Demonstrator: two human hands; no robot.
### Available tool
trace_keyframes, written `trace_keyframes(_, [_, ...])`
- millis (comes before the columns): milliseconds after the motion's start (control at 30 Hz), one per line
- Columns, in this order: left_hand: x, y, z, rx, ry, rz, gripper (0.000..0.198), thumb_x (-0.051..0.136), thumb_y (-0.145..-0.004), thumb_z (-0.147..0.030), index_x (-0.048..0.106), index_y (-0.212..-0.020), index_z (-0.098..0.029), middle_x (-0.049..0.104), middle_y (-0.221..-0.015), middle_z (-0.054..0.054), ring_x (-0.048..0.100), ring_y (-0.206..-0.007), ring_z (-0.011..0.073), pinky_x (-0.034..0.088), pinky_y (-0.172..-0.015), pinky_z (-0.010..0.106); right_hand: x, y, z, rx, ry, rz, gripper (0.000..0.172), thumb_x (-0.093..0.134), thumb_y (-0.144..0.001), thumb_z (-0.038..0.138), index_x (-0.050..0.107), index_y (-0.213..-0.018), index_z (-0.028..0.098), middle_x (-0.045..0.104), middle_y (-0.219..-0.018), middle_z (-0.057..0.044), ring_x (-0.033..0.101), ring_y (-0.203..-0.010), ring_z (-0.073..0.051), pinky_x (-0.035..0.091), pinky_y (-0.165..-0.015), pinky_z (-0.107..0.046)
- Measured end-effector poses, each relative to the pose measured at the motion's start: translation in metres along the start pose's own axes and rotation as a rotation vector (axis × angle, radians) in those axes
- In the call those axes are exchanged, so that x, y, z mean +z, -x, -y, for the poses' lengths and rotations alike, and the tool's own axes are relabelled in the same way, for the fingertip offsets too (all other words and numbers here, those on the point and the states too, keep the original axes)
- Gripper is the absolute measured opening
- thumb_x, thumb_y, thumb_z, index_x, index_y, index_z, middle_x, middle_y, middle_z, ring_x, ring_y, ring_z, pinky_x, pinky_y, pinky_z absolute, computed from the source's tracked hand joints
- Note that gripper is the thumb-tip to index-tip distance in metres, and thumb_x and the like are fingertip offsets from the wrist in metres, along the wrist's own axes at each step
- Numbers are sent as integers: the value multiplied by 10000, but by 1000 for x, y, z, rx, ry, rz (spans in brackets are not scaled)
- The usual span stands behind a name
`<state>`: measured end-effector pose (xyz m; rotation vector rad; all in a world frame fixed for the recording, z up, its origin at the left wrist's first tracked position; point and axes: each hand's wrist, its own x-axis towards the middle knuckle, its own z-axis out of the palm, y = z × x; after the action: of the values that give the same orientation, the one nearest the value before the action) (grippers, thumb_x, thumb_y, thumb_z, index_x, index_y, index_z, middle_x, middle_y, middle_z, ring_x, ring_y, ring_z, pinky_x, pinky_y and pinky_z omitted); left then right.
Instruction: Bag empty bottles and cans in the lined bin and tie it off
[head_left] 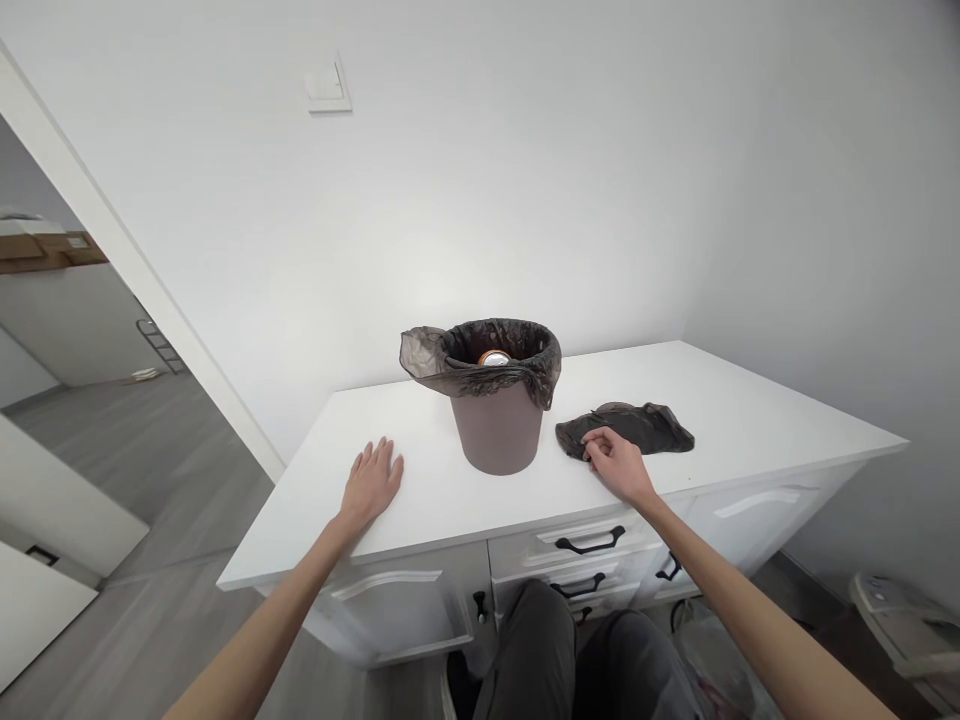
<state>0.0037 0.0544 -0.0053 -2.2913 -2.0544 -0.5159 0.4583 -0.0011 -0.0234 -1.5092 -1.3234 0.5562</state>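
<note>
My left hand (pixel 370 482) rests flat on the white cabinet top with its fingers slightly apart and nothing in it. My right hand (pixel 611 462) is at the front left edge of a folded, dark, see-through garbage bag (pixel 649 428) lying on the top; its curled fingers pinch the film. Between my hands stands a brownish-mauve trash can (pixel 498 430), upright. A dark garbage bag liner (pixel 536 375) lines it and hangs over the rim, flaring out at the left. Inside, the silver top of a drink can (pixel 494 358) with an orange edge shows; its lower part is hidden.
The white cabinet (pixel 787 420) stands against a wall, with black handles (pixel 590 541) on its front. My knees are close to the drawers. A light switch (pixel 327 88) is on the wall. On the left, a doorway opens onto a grey floor (pixel 165 440).
</note>
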Motion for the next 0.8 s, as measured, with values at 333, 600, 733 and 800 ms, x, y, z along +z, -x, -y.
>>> trace_keyframes(333, [8,5,2,15,-148,27,627,317,-1080,-393,483,-1603,-90,406,-1709,143,321,-1617,363,261,-1322,534,-13,-5,46,-116,94,16,242,543,-898,401,633,-1039,227,725,-748,-24,685,-577,-219,548,-687,-381])
trace_keyframes(600, [12,6,5,31,-163,9,623,308,-1084,-394,482,-1606,-100,414,-1708,135,316,-1617,368,267,-1319,536,-34,-27,155,-544,187,-108,407,542,-1042,498,611,-1374,271,559,-1457,-145,672,-672,-152,609,-662,-384])
trace_keyframes(733, [11,8,5,32,-159,3,622,314,-1084,-389,486,-1603,-92,415,-1706,140,323,-1613,376,278,-1316,538,-24,-20,189,-759,366,-64,289,529,-1081,417,682,-1294,296,630,-1411,-96,631,-644,-129,583,-679,-353])
trace_keyframes(800, [10,9,5,32,-156,-1,621,321,-1083,-385,489,-1600,-84,418,-1704,145,323,-1612,379,277,-1318,537,-13,-10,198,-872,461,-83,266,538,-1085,395,697,-1267,284,656,-1394,-87,615,-627,-115,538,-626,-321])
